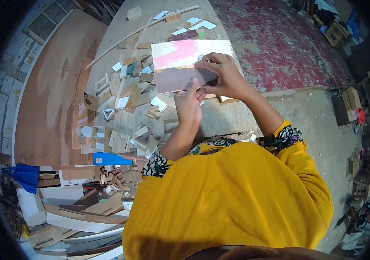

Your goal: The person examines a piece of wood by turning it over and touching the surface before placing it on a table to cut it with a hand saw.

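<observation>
A flat rectangular board (174, 54) is held up over the worktable, its upper part white with a pink patch and its lower half a darker mauve-brown. My left hand (188, 104) is closed on its bottom edge, thumb pressed on the face and fingers behind. At the board's right side my right hand (226, 76) curls its fingers and thumb around it, and a dark shadow falls beneath that palm. Small wood offcuts (128, 91) lie scattered over the tabletop left of the board. White angled pieces (202, 24) rest beyond its far edge.
The wooden worktable (219, 117) stands in front of me, with a long thin strip (137, 32) across it. Left of it leans a large brown panel (48, 95). Curved planks (85, 214) pile up at lower left. Cardboard boxes (350, 102) stand along the right side.
</observation>
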The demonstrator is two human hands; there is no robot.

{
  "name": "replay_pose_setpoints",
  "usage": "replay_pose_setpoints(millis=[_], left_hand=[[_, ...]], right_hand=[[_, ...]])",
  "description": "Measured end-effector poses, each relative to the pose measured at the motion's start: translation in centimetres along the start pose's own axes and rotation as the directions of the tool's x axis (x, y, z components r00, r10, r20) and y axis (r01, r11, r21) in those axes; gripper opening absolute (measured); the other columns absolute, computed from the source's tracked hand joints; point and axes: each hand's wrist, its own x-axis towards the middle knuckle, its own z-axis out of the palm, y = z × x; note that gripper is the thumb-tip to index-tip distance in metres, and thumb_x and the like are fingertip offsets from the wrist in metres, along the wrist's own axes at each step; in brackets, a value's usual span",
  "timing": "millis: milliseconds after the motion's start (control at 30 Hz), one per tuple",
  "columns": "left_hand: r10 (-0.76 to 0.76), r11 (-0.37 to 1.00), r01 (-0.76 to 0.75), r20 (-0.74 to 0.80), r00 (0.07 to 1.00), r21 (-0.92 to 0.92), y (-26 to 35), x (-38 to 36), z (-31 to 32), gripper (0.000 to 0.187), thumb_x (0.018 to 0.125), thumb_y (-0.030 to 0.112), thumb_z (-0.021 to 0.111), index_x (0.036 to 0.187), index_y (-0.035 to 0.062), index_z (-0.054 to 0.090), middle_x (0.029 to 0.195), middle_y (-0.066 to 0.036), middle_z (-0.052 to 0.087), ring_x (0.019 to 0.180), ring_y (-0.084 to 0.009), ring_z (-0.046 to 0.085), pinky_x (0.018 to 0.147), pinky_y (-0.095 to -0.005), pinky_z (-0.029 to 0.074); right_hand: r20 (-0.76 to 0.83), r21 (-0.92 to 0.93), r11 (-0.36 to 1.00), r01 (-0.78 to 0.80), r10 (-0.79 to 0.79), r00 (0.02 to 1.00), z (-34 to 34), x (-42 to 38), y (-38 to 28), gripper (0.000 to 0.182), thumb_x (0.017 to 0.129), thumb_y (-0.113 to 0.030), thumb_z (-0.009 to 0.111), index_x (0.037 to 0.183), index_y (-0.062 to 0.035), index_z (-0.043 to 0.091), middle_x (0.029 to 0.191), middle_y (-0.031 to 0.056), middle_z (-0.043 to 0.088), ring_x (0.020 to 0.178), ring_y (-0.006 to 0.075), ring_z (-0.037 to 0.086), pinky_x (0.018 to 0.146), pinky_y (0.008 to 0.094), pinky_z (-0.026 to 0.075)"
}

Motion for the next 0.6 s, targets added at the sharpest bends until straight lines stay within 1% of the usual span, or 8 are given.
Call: replay_pose_setpoints(millis=[100,167,267,400,467,533,567,600], left_hand=[[0.011,1.000,-0.011,0.000,1.000,0.005,0.1,0.1,0.0,0.023,0.086,0.017,0.060,0.102,0.0019,0.053,0.091,-0.008,0.060,0.073,-0.0167,0.061,0.069,-0.0305,0.051],[0.008,0.999,-0.007,0.030,1.000,-0.033,0.3,0.1,-0.2,0.021,0.086,0.016,0.060,0.101,0.0023,0.053,0.090,-0.008,0.060,0.072,-0.0175,0.061,0.070,-0.0318,0.052],[0.017,0.999,-0.016,0.028,0.999,-0.049,0.6,0.0,0.1,0.021,0.086,0.016,0.060,0.100,0.0018,0.053,0.088,-0.008,0.059,0.070,-0.0178,0.062,0.070,-0.0322,0.053],[0.059,0.998,-0.058,0.029,0.998,-0.036,0.1,0.3,-0.2,0.020,0.086,0.015,0.060,0.099,0.0012,0.054,0.088,-0.008,0.060,0.070,-0.0176,0.062,0.069,-0.0313,0.053],[0.076,0.997,-0.076,0.013,0.997,0.003,0.2,0.5,-0.3,0.018,0.087,0.014,0.059,0.099,0.0011,0.054,0.089,-0.009,0.060,0.071,-0.0174,0.062,0.068,-0.0311,0.054],[0.094,0.995,-0.093,0.044,0.995,-0.022,0.5,0.6,-0.4,0.017,0.087,0.013,0.058,0.099,0.0010,0.054,0.089,-0.009,0.060,0.072,-0.0178,0.062,0.068,-0.0316,0.054],[0.112,0.993,-0.109,0.073,0.991,-0.048,0.7,0.7,-0.5,0.016,0.088,0.012,0.057,0.099,0.0008,0.054,0.089,-0.009,0.061,0.073,-0.0183,0.063,0.069,-0.0321,0.054],[0.113,0.993,-0.110,0.073,0.991,-0.046,0.8,1.0,-0.9,0.016,0.088,0.012,0.057,0.099,0.0008,0.054,0.089,-0.009,0.061,0.073,-0.0183,0.063,0.069,-0.0321,0.054]], right_hand=[[0.017,0.016,1.000,-0.002,0.002,1.000,0.0,0.0,0.1,0.060,0.055,-0.030,0.076,0.111,-0.0128,0.060,0.106,0.0104,0.054,0.102,0.0287,0.050,0.088,0.0391,0.035],[0.027,0.032,0.999,-0.008,0.008,1.000,0.0,0.1,0.3,0.060,0.056,-0.029,0.075,0.111,-0.0127,0.060,0.106,0.0105,0.054,0.101,0.0287,0.050,0.088,0.0392,0.036],[0.023,0.061,0.998,-0.011,0.010,1.000,0.1,0.2,0.6,0.058,0.056,-0.028,0.075,0.111,-0.0130,0.061,0.105,0.0105,0.054,0.099,0.0288,0.051,0.088,0.0394,0.036],[0.033,0.048,0.999,0.013,-0.015,0.999,-0.2,0.4,0.5,0.058,0.057,-0.028,0.075,0.111,-0.0128,0.061,0.105,0.0104,0.054,0.099,0.0288,0.051,0.086,0.0396,0.037],[0.029,0.036,0.999,0.023,-0.024,0.999,0.0,0.5,0.5,0.057,0.058,-0.027,0.075,0.111,-0.0126,0.061,0.105,0.0101,0.054,0.100,0.0288,0.051,0.086,0.0398,0.037],[0.012,-0.034,0.999,0.029,-0.029,1.000,0.3,0.5,0.5,0.055,0.060,-0.032,0.075,0.110,-0.0123,0.061,0.109,0.0085,0.054,0.101,0.0263,0.051,0.088,0.0423,0.033],[0.011,-0.033,0.999,0.030,-0.030,0.999,0.2,0.6,0.5,0.055,0.060,-0.032,0.075,0.110,-0.0123,0.061,0.109,0.0085,0.054,0.101,0.0263,0.051,0.088,0.0423,0.033],[-0.056,0.033,0.999,0.019,-0.017,0.998,0.0,1.0,0.4,0.049,0.065,-0.030,0.072,0.109,-0.0111,0.061,0.104,0.0088,0.055,0.098,0.0261,0.052,0.086,0.0413,0.035]])
